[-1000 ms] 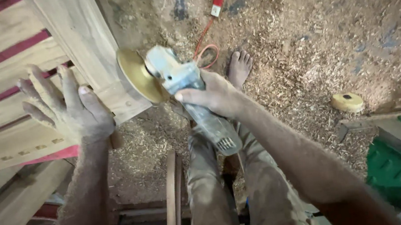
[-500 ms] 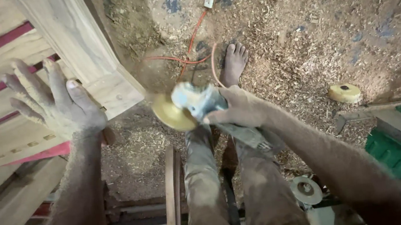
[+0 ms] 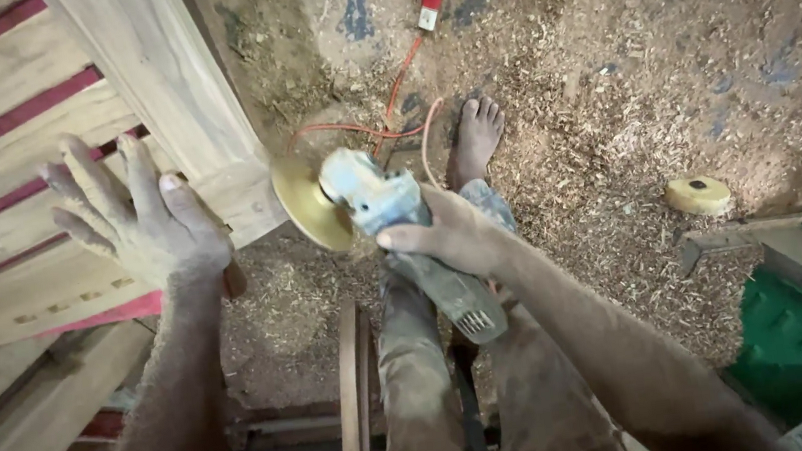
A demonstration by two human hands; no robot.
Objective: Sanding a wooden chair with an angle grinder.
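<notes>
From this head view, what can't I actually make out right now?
- Whether the sanding disc touches the wooden frame: its edge-on angle hides any gap.
- Angle grinder switch: covered by the right hand.
- Wooden frame's full extent: cut off by the top and left edges.
- Left hand palm contact: hidden beneath the hand.
- Orange cord end: leaves the top edge.

left hand (image 3: 145,229) splayed flat, right hand (image 3: 452,235) gripping

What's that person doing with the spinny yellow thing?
A person is sanding wood. The right hand holds an angle grinder, its yellow sanding disc right at the corner of a slatted wooden frame. The left hand lies flat on the frame, fingers spread. Sawdust covers the floor, where an orange cord trails past a bare foot.
</notes>
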